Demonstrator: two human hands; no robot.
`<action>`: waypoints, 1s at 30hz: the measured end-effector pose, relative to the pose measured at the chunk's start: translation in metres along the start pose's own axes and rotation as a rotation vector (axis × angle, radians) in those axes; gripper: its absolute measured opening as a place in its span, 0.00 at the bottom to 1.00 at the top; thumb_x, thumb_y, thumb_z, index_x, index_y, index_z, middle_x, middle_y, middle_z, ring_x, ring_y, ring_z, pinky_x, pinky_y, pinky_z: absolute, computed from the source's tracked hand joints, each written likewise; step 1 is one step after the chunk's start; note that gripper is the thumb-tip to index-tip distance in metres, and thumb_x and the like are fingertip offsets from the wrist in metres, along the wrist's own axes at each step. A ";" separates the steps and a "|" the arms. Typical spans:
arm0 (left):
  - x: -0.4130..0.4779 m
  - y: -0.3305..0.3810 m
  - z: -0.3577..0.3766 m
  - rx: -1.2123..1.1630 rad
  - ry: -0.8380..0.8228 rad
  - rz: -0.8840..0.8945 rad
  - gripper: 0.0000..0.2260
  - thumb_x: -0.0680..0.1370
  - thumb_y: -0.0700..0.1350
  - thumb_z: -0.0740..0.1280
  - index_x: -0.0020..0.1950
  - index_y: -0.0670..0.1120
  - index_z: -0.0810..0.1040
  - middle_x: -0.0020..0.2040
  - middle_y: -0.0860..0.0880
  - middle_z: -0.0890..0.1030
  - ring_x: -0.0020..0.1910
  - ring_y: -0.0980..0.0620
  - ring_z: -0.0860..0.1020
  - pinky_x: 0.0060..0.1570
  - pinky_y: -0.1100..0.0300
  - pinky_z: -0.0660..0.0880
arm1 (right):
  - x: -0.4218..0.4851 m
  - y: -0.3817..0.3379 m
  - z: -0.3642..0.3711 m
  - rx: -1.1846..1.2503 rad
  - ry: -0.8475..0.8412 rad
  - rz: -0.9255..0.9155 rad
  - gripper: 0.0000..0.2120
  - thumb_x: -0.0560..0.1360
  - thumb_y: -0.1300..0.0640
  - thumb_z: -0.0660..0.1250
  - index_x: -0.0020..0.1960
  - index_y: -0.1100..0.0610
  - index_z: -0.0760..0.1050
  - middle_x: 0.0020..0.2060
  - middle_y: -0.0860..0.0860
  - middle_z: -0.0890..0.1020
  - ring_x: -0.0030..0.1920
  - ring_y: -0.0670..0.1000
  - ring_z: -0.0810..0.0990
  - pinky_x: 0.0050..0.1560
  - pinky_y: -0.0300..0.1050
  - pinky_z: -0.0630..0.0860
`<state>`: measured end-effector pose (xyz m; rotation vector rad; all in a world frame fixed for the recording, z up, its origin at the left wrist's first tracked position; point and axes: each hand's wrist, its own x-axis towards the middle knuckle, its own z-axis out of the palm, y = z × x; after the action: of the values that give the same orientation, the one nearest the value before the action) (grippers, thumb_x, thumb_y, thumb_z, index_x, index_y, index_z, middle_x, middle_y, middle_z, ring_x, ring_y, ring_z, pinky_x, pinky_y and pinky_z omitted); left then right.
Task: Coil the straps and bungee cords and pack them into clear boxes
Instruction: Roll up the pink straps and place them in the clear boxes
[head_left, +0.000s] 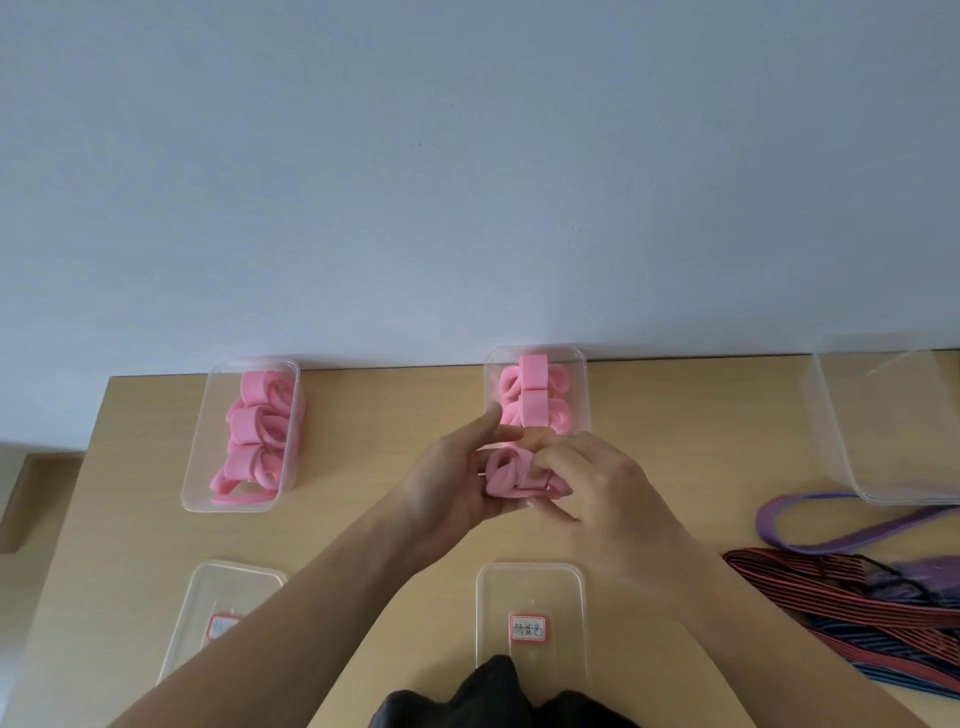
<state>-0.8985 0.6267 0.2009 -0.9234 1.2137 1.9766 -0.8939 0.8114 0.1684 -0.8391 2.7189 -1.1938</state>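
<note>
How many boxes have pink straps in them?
2: the left box and the middle box, both at the back. The right box looks empty.

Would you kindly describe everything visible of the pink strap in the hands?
The pink strap is a flat, soft-looking band wound into a loose coil of overlapping loops. It sits over the table, just before a box of pink coils. The left hand holds it and the right hand pinches its folds; fingers hide part.

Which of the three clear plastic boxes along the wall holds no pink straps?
The clear plastic box at far right; the other two hold coiled pink straps.
</note>
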 end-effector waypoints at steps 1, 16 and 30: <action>0.001 0.000 0.000 0.016 0.006 0.006 0.24 0.80 0.57 0.67 0.64 0.37 0.78 0.60 0.33 0.83 0.55 0.36 0.84 0.53 0.46 0.83 | 0.001 0.001 0.000 0.014 0.018 0.003 0.10 0.67 0.62 0.76 0.44 0.57 0.76 0.46 0.46 0.81 0.44 0.49 0.77 0.45 0.42 0.75; 0.030 -0.032 -0.022 0.901 0.565 0.461 0.06 0.80 0.49 0.70 0.43 0.54 0.82 0.37 0.58 0.82 0.36 0.56 0.78 0.38 0.59 0.74 | 0.025 0.030 0.018 -0.361 -0.085 -0.085 0.09 0.65 0.61 0.78 0.38 0.53 0.77 0.35 0.47 0.81 0.40 0.54 0.74 0.39 0.48 0.75; 0.020 -0.050 -0.025 1.211 0.620 0.722 0.08 0.79 0.49 0.72 0.56 0.50 0.83 0.51 0.53 0.84 0.47 0.49 0.83 0.47 0.52 0.78 | 0.021 0.010 0.015 -0.614 -0.199 0.077 0.06 0.63 0.61 0.73 0.40 0.56 0.79 0.39 0.56 0.74 0.42 0.59 0.72 0.37 0.46 0.61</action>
<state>-0.8637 0.6260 0.1530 -0.4230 2.8872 0.8908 -0.9131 0.7965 0.1542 -0.8258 2.9287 -0.2232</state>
